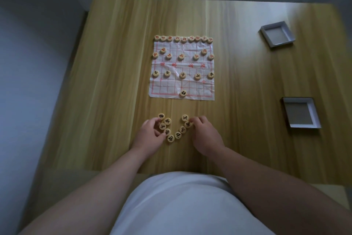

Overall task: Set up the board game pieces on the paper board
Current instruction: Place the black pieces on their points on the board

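Left hand (150, 135) curls round loose pieces (170, 138) — right hand (203, 135) pinches one — paper board (190, 84) beyond.

Dim, bluish light overall; a pale sheen lies on the table (247, 25) at upper right; corners darken and bend with wide-angle distortion; everything looks soft, slightly blurred.

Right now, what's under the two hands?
Seen: round wooden black-lettered pieces lying in a V on the wooden table between the left hand and right hand, both touching them. Anything beneath the hands themselves is covered.
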Available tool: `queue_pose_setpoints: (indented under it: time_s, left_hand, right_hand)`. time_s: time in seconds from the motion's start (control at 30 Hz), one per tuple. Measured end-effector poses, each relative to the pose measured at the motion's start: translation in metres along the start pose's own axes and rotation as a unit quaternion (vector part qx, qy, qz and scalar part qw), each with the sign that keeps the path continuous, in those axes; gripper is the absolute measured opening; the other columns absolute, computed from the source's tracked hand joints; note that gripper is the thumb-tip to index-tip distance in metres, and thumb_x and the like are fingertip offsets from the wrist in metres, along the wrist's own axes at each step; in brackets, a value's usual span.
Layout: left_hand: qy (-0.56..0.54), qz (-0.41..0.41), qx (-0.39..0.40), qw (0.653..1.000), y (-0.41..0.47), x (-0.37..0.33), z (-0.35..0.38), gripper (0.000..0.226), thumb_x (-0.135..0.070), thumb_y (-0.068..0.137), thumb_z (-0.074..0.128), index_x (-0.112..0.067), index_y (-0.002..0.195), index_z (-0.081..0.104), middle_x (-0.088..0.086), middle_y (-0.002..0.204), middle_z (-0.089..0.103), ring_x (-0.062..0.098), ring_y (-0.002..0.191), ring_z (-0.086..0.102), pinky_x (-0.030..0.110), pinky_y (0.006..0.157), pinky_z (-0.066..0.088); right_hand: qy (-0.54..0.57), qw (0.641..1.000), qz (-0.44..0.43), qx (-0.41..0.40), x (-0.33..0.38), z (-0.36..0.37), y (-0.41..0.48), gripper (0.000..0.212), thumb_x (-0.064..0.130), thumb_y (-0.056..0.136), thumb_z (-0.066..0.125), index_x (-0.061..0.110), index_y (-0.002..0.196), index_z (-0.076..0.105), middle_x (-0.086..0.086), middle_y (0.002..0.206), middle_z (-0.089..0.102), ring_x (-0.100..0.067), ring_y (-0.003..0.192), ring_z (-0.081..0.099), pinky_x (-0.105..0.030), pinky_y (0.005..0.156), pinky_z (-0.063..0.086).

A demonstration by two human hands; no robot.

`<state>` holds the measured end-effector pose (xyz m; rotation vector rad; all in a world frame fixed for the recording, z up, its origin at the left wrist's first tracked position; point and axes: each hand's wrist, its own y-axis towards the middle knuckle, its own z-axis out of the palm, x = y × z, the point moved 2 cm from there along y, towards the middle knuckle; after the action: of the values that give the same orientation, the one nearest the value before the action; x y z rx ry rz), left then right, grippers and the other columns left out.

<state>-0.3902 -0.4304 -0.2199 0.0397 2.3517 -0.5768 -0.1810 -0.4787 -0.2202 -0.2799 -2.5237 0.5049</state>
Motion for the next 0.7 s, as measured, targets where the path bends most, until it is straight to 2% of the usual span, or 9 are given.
queue_pose_setpoints:
  time_s: [0.17, 0.23, 0.43, 0.6, 0.7]
  left_hand:
    - [-0.009, -0.008, -0.031, 0.999, -0.012, 0.008, -0.002, 0.052, -0.022, 0.082, 0.075, -0.023, 0.129, 0.054, -0.007, 0.116, 0.051, 0.005, 0.083, 0.062, 0.028, 0.08, 0.056]
    - [0.008, -0.008, -0.037, 0.999, -0.017, 0.014, -0.002, 0.051, -0.024, 0.081, 0.076, -0.024, 0.127, 0.054, -0.006, 0.113, 0.051, 0.004, 0.082, 0.06, 0.024, 0.078, 0.052]
    - [0.043, -0.002, -0.007, 0.999, -0.026, 0.021, 0.003, 0.054, -0.021, 0.075, 0.079, -0.022, 0.123, 0.056, -0.003, 0.108, 0.056, 0.004, 0.077, 0.057, 0.024, 0.076, 0.051]
    - [0.058, 0.008, 0.007, 0.998, -0.025, 0.018, 0.006, 0.054, -0.022, 0.075, 0.083, -0.023, 0.122, 0.055, -0.005, 0.108, 0.054, -0.002, 0.077, 0.051, 0.007, 0.066, 0.036]
    - [0.058, 0.01, 0.008, 0.998, -0.023, 0.019, 0.007, 0.053, -0.023, 0.074, 0.083, -0.024, 0.119, 0.055, -0.005, 0.107, 0.055, 0.0, 0.078, 0.051, 0.007, 0.066, 0.035]
  right_hand:
    - [-0.002, 1.0, 0.004, -0.013, -0.001, 0.003, -0.002, 0.057, 0.002, 0.091, 0.057, 0.026, 0.142, 0.045, 0.005, 0.142, 0.042, -0.019, 0.124, 0.051, -0.032, 0.086, 0.054]
    - [0.0, 1.0, 0.013, -0.015, -0.001, 0.003, -0.003, 0.056, 0.003, 0.092, 0.055, 0.025, 0.142, 0.045, 0.005, 0.142, 0.043, -0.019, 0.125, 0.05, -0.034, 0.088, 0.053]
    - [-0.013, 1.0, 0.014, -0.024, 0.004, 0.005, -0.007, 0.05, 0.008, 0.092, 0.053, 0.025, 0.139, 0.046, 0.001, 0.138, 0.045, -0.024, 0.119, 0.053, -0.042, 0.086, 0.055]
    - [-0.044, 0.999, -0.007, -0.01, 0.014, 0.008, -0.013, 0.056, 0.006, 0.086, 0.061, 0.025, 0.137, 0.046, -0.001, 0.129, 0.046, -0.024, 0.108, 0.056, -0.038, 0.082, 0.056]
    - [-0.07, 0.997, -0.043, -0.006, 0.021, 0.013, -0.014, 0.055, 0.01, 0.087, 0.063, 0.023, 0.137, 0.045, -0.002, 0.124, 0.046, -0.024, 0.104, 0.056, -0.033, 0.079, 0.052]
